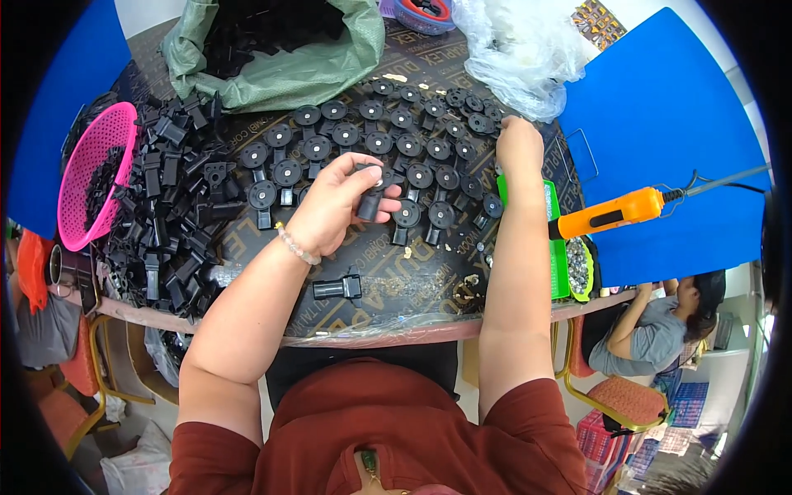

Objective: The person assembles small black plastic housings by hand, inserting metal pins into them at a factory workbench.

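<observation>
My left hand [334,202], a beaded bracelet at its wrist, pinches a black plastic part [370,206] with a round top and a squarish stem above the table. My right hand [520,148] reaches to the far right, beside a cluster of small black discs [476,103]. Its fingers are curled in, and whatever they pinch is hidden. Between and beyond my hands stand rows of similar black parts with round tops [317,148], each with a silvery centre. One loose black part [338,287] lies on its side near the front edge.
Left, a heap of black housings [165,198] surrounds a pink basket [128,124]. A green sack [272,95] and clear plastic bags [520,62] sit behind. Right, an orange electric screwdriver [615,213] hangs near a green tray [559,280] and a dish of small metal pieces [579,264]. Another person [652,330] sits beyond.
</observation>
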A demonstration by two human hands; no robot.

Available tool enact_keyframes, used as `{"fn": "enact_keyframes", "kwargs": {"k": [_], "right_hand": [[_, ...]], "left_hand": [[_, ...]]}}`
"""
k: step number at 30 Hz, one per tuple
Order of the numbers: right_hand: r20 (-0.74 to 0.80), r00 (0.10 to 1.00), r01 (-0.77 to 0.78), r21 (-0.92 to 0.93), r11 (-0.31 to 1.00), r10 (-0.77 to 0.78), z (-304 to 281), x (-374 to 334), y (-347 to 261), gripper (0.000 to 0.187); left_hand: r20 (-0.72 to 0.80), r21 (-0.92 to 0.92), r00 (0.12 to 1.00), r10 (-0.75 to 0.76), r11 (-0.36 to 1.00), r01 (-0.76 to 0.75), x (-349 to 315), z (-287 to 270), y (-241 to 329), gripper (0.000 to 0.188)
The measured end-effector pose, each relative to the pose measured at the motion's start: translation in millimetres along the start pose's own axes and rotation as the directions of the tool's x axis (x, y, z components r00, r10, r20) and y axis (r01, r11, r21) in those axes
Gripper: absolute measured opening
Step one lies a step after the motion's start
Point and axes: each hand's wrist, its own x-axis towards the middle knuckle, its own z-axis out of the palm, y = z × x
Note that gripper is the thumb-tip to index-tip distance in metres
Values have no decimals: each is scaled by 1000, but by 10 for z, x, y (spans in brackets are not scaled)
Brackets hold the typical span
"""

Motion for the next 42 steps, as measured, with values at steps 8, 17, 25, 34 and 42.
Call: {"fn": "enact_keyframes", "kwargs": {"k": [8,17,25,34,42], "right_hand": [[151,986,62,63,996,-71,554,287,55,44],[229,958,180,-16,984,-171,669,380,70,40],[4,955,169,815,555,-297,-416,-407,-772,58],[-86,876,303,863,404,-474,-590,-1148,-901,58],[-178,811,463,777,426,-558,-481,-1224,-809,28]], "left_hand": [[-20,28,999,44,999,-44,17,-24,-50,25],[-38,-132,999,5,991,-10,-5,-7,37,37],[-33,-117,999,16,993,-19,-9,-35,-7,34],[92,-75,996,-2,997,9,7,-36,-73,31],[113,-60,993,-21,998,28,-16,-25,-75,26]]}}
